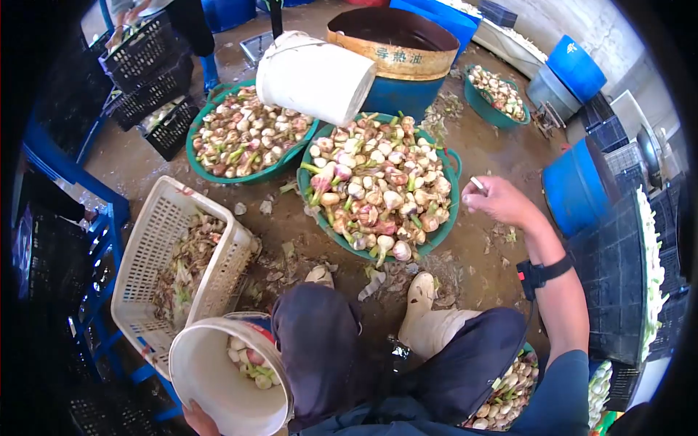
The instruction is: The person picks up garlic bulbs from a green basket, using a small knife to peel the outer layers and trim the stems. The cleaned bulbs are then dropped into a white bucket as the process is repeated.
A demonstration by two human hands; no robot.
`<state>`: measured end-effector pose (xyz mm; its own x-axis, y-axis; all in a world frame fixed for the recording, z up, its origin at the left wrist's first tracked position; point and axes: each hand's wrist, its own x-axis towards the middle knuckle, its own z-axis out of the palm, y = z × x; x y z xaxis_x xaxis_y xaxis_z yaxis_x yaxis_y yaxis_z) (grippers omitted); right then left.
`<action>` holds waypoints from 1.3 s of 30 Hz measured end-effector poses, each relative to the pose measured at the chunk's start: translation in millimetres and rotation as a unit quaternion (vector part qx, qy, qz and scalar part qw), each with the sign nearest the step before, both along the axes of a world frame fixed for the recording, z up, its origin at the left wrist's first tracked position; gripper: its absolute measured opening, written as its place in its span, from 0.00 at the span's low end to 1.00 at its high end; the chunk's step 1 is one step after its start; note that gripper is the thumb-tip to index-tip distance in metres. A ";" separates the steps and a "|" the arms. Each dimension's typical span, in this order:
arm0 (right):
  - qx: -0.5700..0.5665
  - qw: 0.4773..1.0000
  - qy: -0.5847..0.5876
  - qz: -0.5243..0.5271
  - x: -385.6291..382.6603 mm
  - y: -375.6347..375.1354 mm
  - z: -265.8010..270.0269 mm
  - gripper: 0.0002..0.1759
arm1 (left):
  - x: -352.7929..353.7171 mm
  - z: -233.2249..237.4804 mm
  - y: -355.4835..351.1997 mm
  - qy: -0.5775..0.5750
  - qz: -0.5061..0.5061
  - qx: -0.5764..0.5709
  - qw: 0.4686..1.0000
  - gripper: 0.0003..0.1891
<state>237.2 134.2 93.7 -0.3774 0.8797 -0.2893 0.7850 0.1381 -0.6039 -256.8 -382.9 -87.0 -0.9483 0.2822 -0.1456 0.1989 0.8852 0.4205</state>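
Note:
At the lower left, my left hand (199, 419) grips the rim of a white bucket (211, 378), which tilts beside my knee; a few garlic bulbs (251, 363) lie inside it. Held out at the right, my right hand (502, 201) is closed on a short white stick-like item (477, 184), too small to name surely. Just left of that hand stands a green basket (452, 211) heaped with garlic bulbs (382, 189), some with green stem stubs. A second green basket (195, 161) of garlic is farther left.
A white crate (145, 247) holds dry peelings. Another white bucket (313, 76) lies tilted over the baskets, near a rusty-topped blue drum (396, 94). Black crates (611, 269) line the right side. Another person (190, 29) stands at the back left by stacked crates (149, 73).

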 end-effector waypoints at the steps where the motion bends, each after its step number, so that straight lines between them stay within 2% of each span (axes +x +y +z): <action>1: -0.009 0.999 -0.032 0.013 2.9 16.0 -19.7 0.12 | 10.9 16.8 11.8 0.009 0.000 -0.068 0.998 0.28; 2: -0.019 0.997 -0.065 0.026 5.9 32.5 -40.4 0.12 | 15.6 23.7 18.0 -0.013 -0.014 -0.019 1.000 0.30; 7: -0.085 0.981 -0.165 0.054 15.0 81.5 -119.1 0.16 | 23.2 35.8 43.8 -0.029 -0.022 -0.059 0.998 0.29; 10: -0.096 0.974 -0.200 0.048 28.5 98.7 -173.0 0.21 | 25.6 37.3 60.2 -0.038 0.045 -0.124 0.991 0.28; 11: -0.086 0.975 -0.200 0.043 28.7 99.8 -184.4 0.22 | 18.3 30.3 50.1 -0.031 0.029 -0.206 0.978 0.30; 14: -0.037 0.979 -0.195 0.037 24.6 104.2 -204.7 0.24 | 16.4 29.0 46.2 -0.045 0.064 -0.226 0.971 0.28; 17: 0.024 0.964 -0.241 0.111 19.4 104.3 -218.2 0.21 | -23.8 -29.7 -63.3 0.038 -0.136 -0.318 0.937 0.26; 19: 0.042 0.950 -0.273 0.148 16.0 105.9 -219.1 0.19 | -37.1 -61.1 -109.9 0.165 -0.224 -0.396 0.875 0.23; 20: 0.032 0.949 -0.274 0.150 16.2 107.6 -218.3 0.19 | -55.0 -96.4 -119.8 0.000 -0.042 -0.138 0.990 0.22; 21: 0.055 0.954 -0.249 0.155 17.0 103.7 -211.0 0.19 | -42.9 -77.1 -100.4 -0.013 -0.061 -0.338 0.939 0.22; 22: 0.062 0.958 -0.231 0.157 9.0 97.8 -192.2 0.18 | -23.7 -45.7 -62.0 -0.032 -0.105 -0.522 0.846 0.23; 23: 0.075 0.951 -0.242 0.178 9.3 97.4 -181.8 0.16 | -13.2 -29.4 -46.1 -0.032 -0.090 -0.433 0.896 0.22; 25: 0.115 0.951 -0.225 0.179 0.6 84.5 -144.3 0.17 | -16.7 -26.8 -41.5 -0.037 -0.097 -0.364 0.926 0.22; 26: 0.140 0.955 -0.198 0.170 -3.4 74.8 -124.4 0.10 | -18.1 -26.3 -38.8 -0.041 -0.101 -0.330 0.938 0.21; 27: 0.169 0.958 -0.156 0.170 -10.1 61.4 -100.5 0.11 | -18.2 -28.4 -36.4 -0.027 0.001 -0.176 0.984 0.21; 28: 0.172 0.962 -0.125 0.172 -7.3 52.2 -87.9 0.11 | -16.6 -26.6 -28.5 -0.008 0.089 -0.011 0.996 0.22; 29: 0.174 0.965 -0.103 0.169 -4.5 45.1 -74.4 0.11 | -9.2 -1.3 -3.2 0.107 0.053 -0.011 0.993 0.21; 30: 0.162 0.971 -0.093 0.147 -9.5 30.0 -52.7 0.10 | -1.7 23.6 24.9 0.217 0.014 -0.017 0.976 0.21; 31: 0.148 0.978 -0.087 0.122 -13.6 11.3 -32.0 0.10 | -5.0 23.1 39.9 0.177 0.015 0.141 0.974 0.20; 32: 0.155 0.974 -0.088 0.141 -12.9 -3.0 -17.1 0.09 | -6.5 20.2 57.6 0.130 0.010 0.294 0.947 0.18; 33: 0.163 0.969 -0.092 0.160 -11.8 -15.3 -4.3 0.09 | 30.2 72.2 100.8 0.105 -0.027 0.320 0.941 0.16; 34: 0.171 0.964 -0.095 0.181 -12.9 -26.3 6.1 0.10 | 61.1 102.9 135.7 0.026 -0.068 0.388 0.919 0.12; 35: 0.173 0.962 -0.070 0.199 -13.6 -38.8 12.3 0.10 | 97.3 139.8 163.9 -0.148 -0.049 0.445 0.882 0.11; 36: 0.171 0.960 -0.045 0.218 -13.5 -51.8 15.5 0.10 | 115.4 140.9 184.9 -0.193 -0.174 0.452 0.854 0.10; 37: 0.167 0.957 -0.023 0.236 -15.7 -63.7 22.0 0.11 | 145.3 141.7 208.1 -0.237 -0.205 0.464 0.828 0.10; 38: 0.125 0.963 -0.036 0.237 -21.8 -76.4 35.0 0.07 | 173.0 141.7 226.5 -0.174 -0.302 0.502 0.792 0.10; 39: 0.081 0.967 -0.050 0.236 -30.0 -91.8 51.1 0.06 | 203.5 143.6 241.8 -0.384 -0.267 0.537 0.702 0.11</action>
<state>207.1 42.4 144.8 -0.7249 0.6536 -0.2177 0.6648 0.5810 -0.4695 -53.3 -141.1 56.5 -0.4228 0.9062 0.0120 -0.2687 -0.1380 0.9533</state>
